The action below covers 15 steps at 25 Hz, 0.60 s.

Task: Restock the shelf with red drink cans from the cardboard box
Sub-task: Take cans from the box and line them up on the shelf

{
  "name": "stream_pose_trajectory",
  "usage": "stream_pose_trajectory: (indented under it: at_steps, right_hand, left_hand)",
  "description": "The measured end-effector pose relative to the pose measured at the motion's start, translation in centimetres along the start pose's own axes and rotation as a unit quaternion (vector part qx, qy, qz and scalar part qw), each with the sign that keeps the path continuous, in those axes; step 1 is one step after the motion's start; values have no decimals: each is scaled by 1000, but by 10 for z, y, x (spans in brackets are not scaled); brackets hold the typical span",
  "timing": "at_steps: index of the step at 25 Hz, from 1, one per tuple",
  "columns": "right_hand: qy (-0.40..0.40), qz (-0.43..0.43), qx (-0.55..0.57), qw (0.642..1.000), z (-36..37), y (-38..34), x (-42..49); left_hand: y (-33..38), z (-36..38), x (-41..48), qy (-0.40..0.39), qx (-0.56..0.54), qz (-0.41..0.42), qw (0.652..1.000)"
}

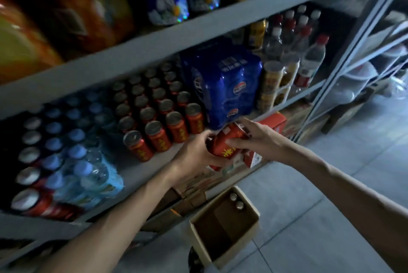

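Observation:
Both my hands hold red drink cans [225, 143] in front of the middle shelf [141, 163]. My left hand [195, 152] cups the cans from below and the left, its fingers curled round them. My right hand [256, 138] grips a tilted red can from the right, its thumb across the yellow lettering. Rows of red cans [159, 113] stand on the shelf just left of my hands. The open cardboard box [223, 228] sits on the floor below, with two can tops [236, 201] showing in its far corner.
A blue shrink-wrapped pack [227, 82] stands right behind my hands. Wrapped water bottles [86, 162] and dark-lidded cans fill the shelf's left side. Clear bottles with red caps [309, 60] stand at the right. Red cartons [272, 122] lie on the shelf below. Grey tiled floor [331, 184] lies to the right.

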State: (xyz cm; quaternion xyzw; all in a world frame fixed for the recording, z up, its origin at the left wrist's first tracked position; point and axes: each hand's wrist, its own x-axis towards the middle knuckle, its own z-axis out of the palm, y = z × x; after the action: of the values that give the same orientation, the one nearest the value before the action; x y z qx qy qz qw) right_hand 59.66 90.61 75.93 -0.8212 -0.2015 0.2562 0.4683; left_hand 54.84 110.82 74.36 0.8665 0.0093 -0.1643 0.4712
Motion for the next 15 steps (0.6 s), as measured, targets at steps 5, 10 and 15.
stream_pose_trajectory:
  at_steps: [5,10,15]
  right_hand:
    - [10,-24,-163,986,25,-62,38]
    - [26,-73,-300,951,61,-69,86]
    - [75,-68,-338,936,69,-43,124]
  left_hand:
    - [-23,-37,-25,88,-61,18,994]
    - [-90,-47,-25,170,140,-30,975]
    - [-145,-48,-23,26,251,-220,942]
